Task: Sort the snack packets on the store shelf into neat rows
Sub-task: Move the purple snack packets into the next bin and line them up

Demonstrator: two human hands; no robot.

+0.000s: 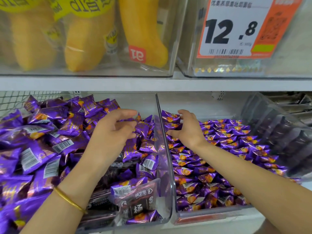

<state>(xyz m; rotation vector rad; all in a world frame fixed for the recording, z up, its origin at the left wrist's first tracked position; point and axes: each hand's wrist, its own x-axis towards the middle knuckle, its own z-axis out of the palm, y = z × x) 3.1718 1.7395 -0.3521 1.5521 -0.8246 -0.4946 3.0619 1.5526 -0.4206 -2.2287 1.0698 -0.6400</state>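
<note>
Nearest, in the left clear plastic bin [135, 100], a dark brown packet with white characters [136, 206] lies among a jumbled heap of purple foil snack packets [50, 141], which face every way. A gold bangle [70, 200] sits on the left wrist.

Further in, the left hand [116, 130] pinches one purple foil packet [142, 126] between thumb and fingertips. It holds the packet over the heap, just left of the clear walls where the two bins meet.

Just right of those walls, the right hand [187, 130] arches over the far-left stack of packets [170, 120] in the right clear plastic bin [194, 102]. Its thumb is on the near side and its fingers on the far side, clasping the stack.

The tidy rows of purple packets [228, 144] in the right bin lie with their long axes left to right, filed near to far. The pinched packet probably has to travel right, over the walls, and turn to match them. The left hand carries it, while the right hand is nearer the gap.

Bare bin floor shows beyond the right fingers, so there is room there. Above, a white shelf edge [152, 83] carries yellow packs [84, 39] and an orange-and-white price card [233, 31].
</note>
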